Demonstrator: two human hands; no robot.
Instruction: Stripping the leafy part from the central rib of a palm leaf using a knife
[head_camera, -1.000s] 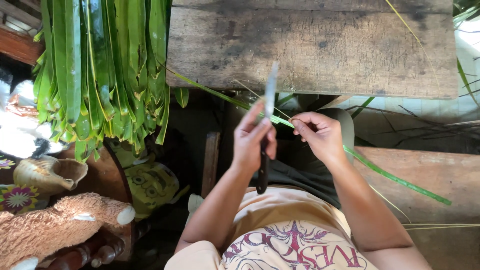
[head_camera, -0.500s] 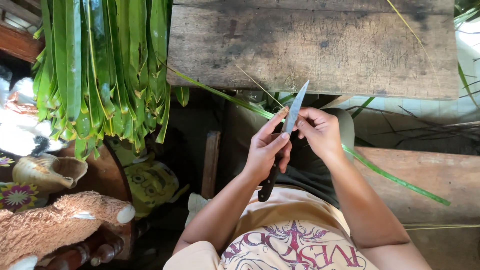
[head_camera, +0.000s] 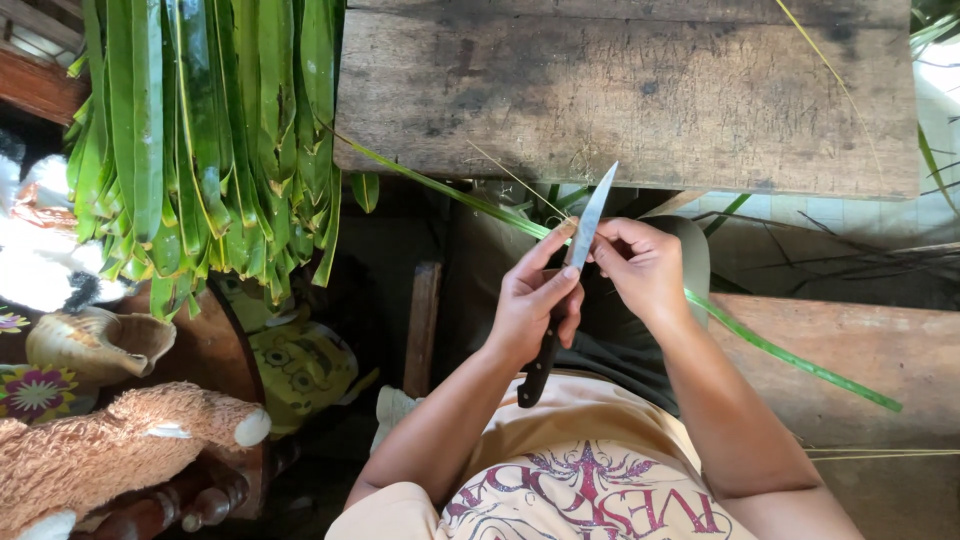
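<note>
A weathered wooden bench (head_camera: 640, 100) spans the top, with a thick bundle of long green leaves (head_camera: 205, 140) hanging over its left end. Just below its near edge, a single green leaf strip (head_camera: 780, 350) runs slantwise past both hands. The left hand (head_camera: 530, 300) is wrapped around a black-handled knife (head_camera: 565, 280), blade tilted toward the bench, while the right hand (head_camera: 645, 265) pinches the strip beside the blade.
</note>
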